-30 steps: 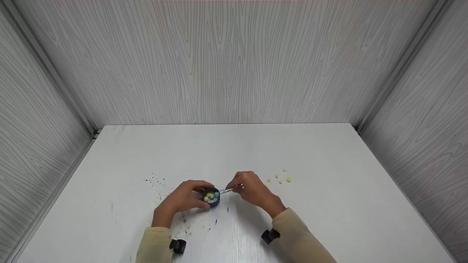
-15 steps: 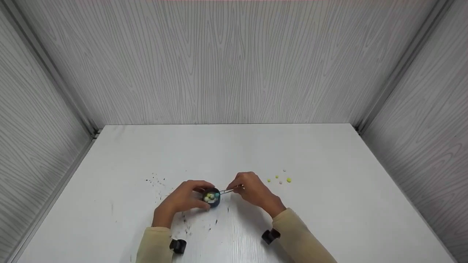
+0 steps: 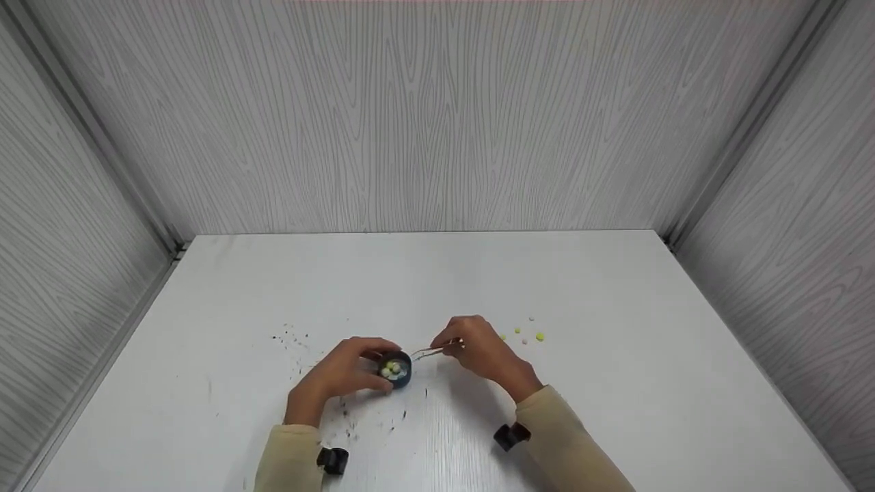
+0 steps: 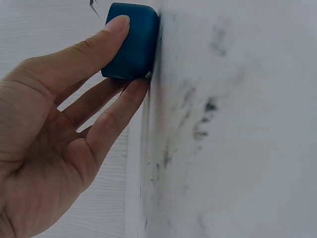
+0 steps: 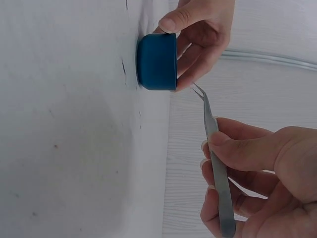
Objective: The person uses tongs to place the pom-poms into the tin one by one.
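Pale wood-grain panels wall in a white table point(image 3: 615, 383) on three sides, and everything below is placed from the small blue cup point(image 3: 396, 369) standing on that table near its front edge; the left hand point(image 3: 342, 376) lies just left of the cup and grips its wall between thumb and curled fingers, holding it upright on the surface; the right hand point(image 3: 482, 352) sits just right of the cup and pinches a pair of metal tweezers point(image 3: 431, 352), whose tips point(image 5: 197, 90) hover at the cup's rim, apart from it; the tips look empty. Inside the cup lie a few small beads point(image 3: 392, 370), white and yellow-green; further right of the cup, beyond the right hand, a handful of loose beads point(image 3: 539, 336) is scattered on the table; dark specks point(image 3: 290, 338) dot the surface to the cup's left and front.

Judging by this, one bead has just gone in and the tweezers are free; the next move calls for swinging them right to the loose beads and nipping one without flicking it away. No brand, label or writing can be read anywhere.
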Motion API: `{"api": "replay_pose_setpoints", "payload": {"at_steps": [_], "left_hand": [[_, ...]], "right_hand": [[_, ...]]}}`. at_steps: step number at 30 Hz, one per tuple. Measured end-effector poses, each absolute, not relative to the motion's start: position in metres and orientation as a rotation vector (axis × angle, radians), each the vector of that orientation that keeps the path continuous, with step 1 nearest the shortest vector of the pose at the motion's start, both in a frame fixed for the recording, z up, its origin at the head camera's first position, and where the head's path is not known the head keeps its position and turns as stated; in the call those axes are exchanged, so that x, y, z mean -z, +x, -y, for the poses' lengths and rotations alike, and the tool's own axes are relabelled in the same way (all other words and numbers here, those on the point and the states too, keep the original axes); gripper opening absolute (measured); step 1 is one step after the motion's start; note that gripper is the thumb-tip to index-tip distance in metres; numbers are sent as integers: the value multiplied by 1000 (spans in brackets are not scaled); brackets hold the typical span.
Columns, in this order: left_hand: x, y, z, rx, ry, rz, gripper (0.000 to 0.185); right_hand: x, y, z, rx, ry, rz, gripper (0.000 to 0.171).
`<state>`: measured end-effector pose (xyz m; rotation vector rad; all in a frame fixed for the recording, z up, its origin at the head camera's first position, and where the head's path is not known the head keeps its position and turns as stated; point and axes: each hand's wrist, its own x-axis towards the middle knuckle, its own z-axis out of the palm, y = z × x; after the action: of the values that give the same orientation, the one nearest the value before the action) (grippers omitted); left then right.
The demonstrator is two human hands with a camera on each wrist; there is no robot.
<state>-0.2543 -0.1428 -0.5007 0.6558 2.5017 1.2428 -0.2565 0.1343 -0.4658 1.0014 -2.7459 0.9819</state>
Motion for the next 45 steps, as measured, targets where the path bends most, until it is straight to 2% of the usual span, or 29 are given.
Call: {"api": "replay_pose_setpoints", "payload": {"at_steps": [14,45], "left_hand": [[502,-255,145,-1254,694,-2488,55],[501,-253,145,-1267,690,-2490,56]], "right_hand": [[448,-265,-172,-1013,918,2733,22],[441,-278,-237,-1006,652,2915,23]]}}
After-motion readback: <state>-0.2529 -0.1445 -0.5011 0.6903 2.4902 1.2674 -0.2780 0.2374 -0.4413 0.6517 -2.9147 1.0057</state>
